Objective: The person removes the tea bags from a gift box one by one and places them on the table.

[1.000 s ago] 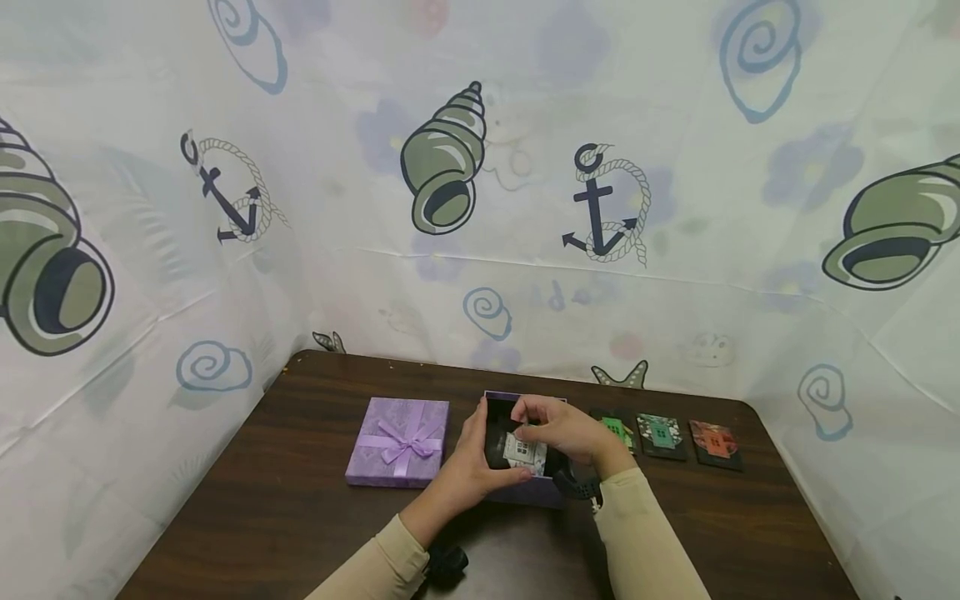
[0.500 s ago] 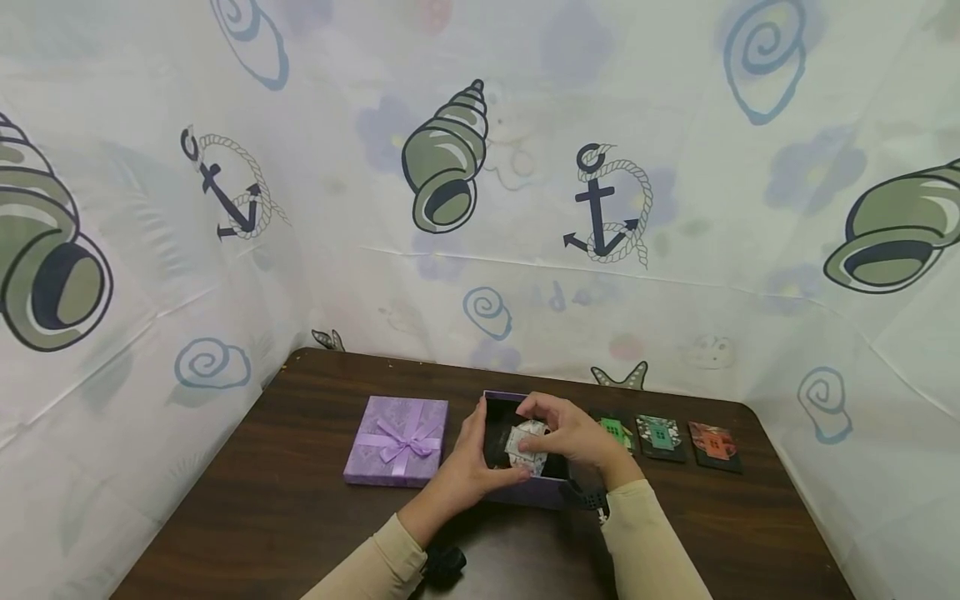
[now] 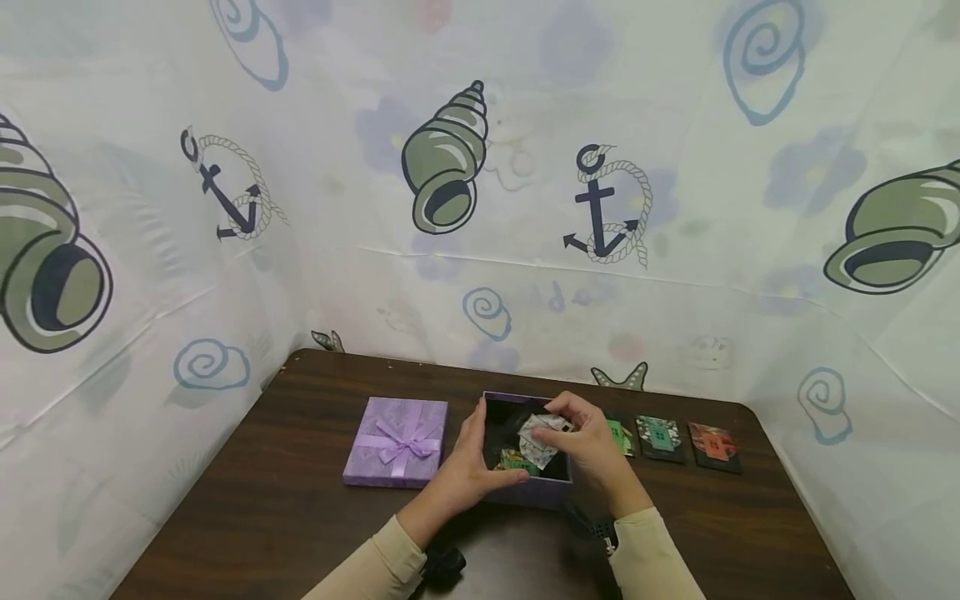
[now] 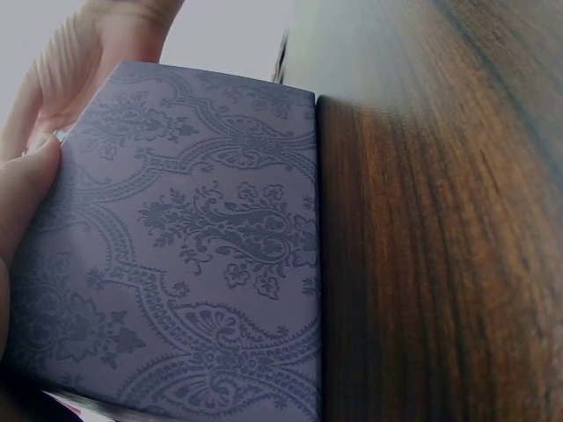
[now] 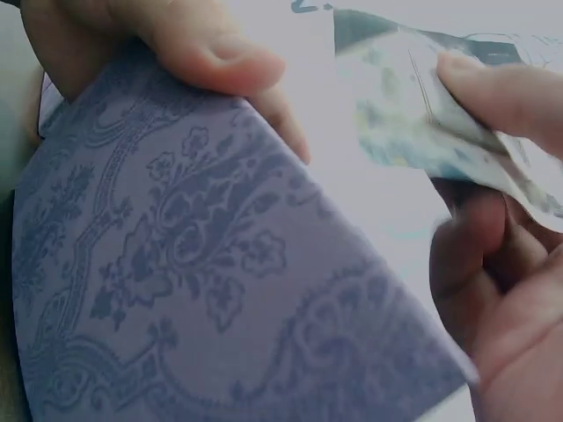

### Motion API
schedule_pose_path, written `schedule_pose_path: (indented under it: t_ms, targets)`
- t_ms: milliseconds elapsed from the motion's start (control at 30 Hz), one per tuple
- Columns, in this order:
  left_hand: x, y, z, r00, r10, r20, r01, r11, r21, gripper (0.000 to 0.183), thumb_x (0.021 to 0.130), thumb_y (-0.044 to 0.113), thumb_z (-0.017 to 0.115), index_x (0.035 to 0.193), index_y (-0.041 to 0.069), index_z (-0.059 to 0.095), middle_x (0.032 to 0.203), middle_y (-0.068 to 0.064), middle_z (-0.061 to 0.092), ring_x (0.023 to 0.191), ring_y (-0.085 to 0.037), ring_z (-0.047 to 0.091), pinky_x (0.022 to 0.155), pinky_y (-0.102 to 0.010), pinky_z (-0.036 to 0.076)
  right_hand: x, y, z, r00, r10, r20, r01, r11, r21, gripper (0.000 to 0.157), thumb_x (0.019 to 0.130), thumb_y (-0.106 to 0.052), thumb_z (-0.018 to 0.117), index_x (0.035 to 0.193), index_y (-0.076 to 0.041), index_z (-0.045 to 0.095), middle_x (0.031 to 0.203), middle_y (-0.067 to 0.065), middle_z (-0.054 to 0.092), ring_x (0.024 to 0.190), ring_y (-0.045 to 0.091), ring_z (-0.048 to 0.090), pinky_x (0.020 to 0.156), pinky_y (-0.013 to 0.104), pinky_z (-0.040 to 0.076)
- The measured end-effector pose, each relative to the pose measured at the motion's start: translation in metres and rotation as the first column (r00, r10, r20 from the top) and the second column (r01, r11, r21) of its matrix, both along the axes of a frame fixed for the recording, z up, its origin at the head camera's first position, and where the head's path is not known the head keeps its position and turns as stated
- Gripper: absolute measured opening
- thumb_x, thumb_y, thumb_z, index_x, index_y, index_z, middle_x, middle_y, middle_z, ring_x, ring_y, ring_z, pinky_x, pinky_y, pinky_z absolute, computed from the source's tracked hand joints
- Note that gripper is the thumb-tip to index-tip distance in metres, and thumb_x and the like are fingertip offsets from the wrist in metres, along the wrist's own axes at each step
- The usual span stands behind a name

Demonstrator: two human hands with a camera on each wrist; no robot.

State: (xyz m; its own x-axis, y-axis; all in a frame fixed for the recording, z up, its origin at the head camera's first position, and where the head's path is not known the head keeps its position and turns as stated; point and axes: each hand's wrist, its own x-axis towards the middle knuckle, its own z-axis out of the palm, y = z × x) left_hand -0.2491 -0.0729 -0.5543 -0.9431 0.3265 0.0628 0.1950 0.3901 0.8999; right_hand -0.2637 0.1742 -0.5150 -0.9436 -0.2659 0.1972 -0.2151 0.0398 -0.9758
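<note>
In the head view, a purple patterned gift box [image 3: 528, 493] stands uncovered on the table, its inside black. My left hand [image 3: 474, 462] grips its left side, thumb lying along the near edge. Over the opening, my right hand [image 3: 598, 446] pinches a flat white patterned sachet [image 3: 540, 442] between thumb and fingers. The right wrist view shows the thumb on top of this sachet [image 5: 422, 105], which has blue-green print and bends a little. Below it, a green and yellow packet [image 3: 516, 461] shows inside the box. The left wrist view shows the box wall [image 4: 211, 229] resting on the wood.
Left of the box lies its purple lid [image 3: 397, 442] with a ribbon bow. To the right is a row of dark flat packets: one with green [image 3: 621, 435], one with teal [image 3: 660, 437], one with red [image 3: 715, 447]. Shell-printed cloth surrounds the brown table [image 3: 262, 500].
My right hand has lifted the white sachet and moved it right, tilting it. The green and yellow packet beneath has come into view. My left hand stays on the box.
</note>
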Motion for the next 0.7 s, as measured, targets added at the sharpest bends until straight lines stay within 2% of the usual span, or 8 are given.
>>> schedule_pose_path:
  t_ms: [133,233,300,367,433,533,633,700]
  targets:
    - [0.0,0.0,0.001,1.0,-0.005,0.01,0.005,1.0,0.0,0.141,0.081,0.052,0.095,0.177,0.021,-0.003,0.183,-0.019,0.008,0.168,-0.045,0.017,0.128,-0.072,0.027,0.011,0.009,0.001,0.999,-0.04,-0.006,0.038,0.992,-0.123,0.019,0.093,-0.002,0.084,0.106,-0.012,0.076,0.109,-0.005,0.068,0.106,0.014,0.062,0.083,0.027,0.058]
    - [-0.001,-0.001,0.001,1.0,-0.003,0.012,0.004,1.0,-0.002,0.141,0.081,0.053,0.095,0.178,0.021,-0.003,0.183,-0.019,0.007,0.168,-0.045,0.017,0.128,-0.073,0.027,0.017,0.017,0.001,0.999,-0.032,0.003,0.031,0.976,-0.216,0.025,0.095,0.003,0.08,0.115,-0.012,0.077,0.118,-0.005,0.065,0.102,0.011,0.062,0.082,0.025,0.058]
    - [-0.001,-0.001,0.001,1.0,0.0,0.014,0.0,1.0,-0.007,0.141,0.08,0.055,0.095,0.178,0.022,-0.002,0.184,-0.019,0.007,0.168,-0.045,0.017,0.128,-0.073,0.028,0.02,0.024,0.0,0.999,-0.025,0.029,0.032,0.962,-0.27,0.033,0.097,0.004,0.077,0.124,-0.014,0.073,0.119,-0.004,0.062,0.092,0.008,0.061,0.079,0.023,0.056]
    - [-0.001,-0.001,0.001,1.0,0.004,0.014,-0.004,1.0,-0.008,0.142,0.08,0.056,0.095,0.178,0.023,-0.002,0.184,-0.018,0.007,0.168,-0.045,0.017,0.128,-0.073,0.027,0.022,0.031,-0.001,0.998,-0.037,0.056,0.053,0.948,-0.315,0.034,0.099,0.006,0.074,0.125,-0.016,0.067,0.118,-0.005,0.062,0.088,0.005,0.063,0.077,0.022,0.057]
    - [-0.001,-0.001,0.001,1.0,0.007,0.017,-0.007,1.0,-0.008,0.142,0.079,0.056,0.095,0.178,0.024,-0.002,0.184,-0.017,0.007,0.168,-0.044,0.017,0.128,-0.072,0.027,0.024,0.038,-0.004,0.996,-0.056,0.072,0.078,0.931,-0.358,0.032,0.1,0.008,0.07,0.119,-0.017,0.063,0.112,-0.006,0.065,0.086,0.005,0.064,0.076,0.022,0.059]
    - [-0.001,0.0,0.001,1.0,0.009,0.021,-0.009,1.0,-0.015,0.142,0.08,0.057,0.095,0.177,0.026,-0.003,0.184,-0.017,0.007,0.168,-0.044,0.017,0.128,-0.071,0.028,0.027,0.049,-0.012,0.993,-0.085,0.086,0.114,0.895,-0.431,0.028,0.104,0.009,0.064,0.109,-0.018,0.062,0.104,-0.005,0.071,0.094,0.007,0.069,0.079,0.023,0.061]
    - [0.0,0.001,0.0,1.0,0.012,0.025,-0.012,1.0,-0.021,0.141,0.081,0.055,0.095,0.177,0.027,-0.004,0.184,-0.017,0.006,0.168,-0.044,0.018,0.128,-0.072,0.029,0.032,0.059,-0.022,0.989,-0.112,0.094,0.144,0.852,-0.503,0.026,0.108,0.005,0.058,0.109,-0.019,0.067,0.105,-0.007,0.072,0.095,0.006,0.069,0.08,0.021,0.061]
    - [0.0,0.001,0.0,1.0,0.013,0.028,-0.012,1.0,-0.022,0.14,0.082,0.053,0.095,0.177,0.028,-0.005,0.184,-0.016,0.006,0.168,-0.045,0.018,0.127,-0.072,0.029,0.035,0.066,-0.03,0.985,-0.136,0.105,0.171,0.837,-0.519,0.024,0.111,0.0,0.056,0.112,-0.02,0.068,0.105,-0.008,0.071,0.092,0.005,0.068,0.077,0.02,0.06]
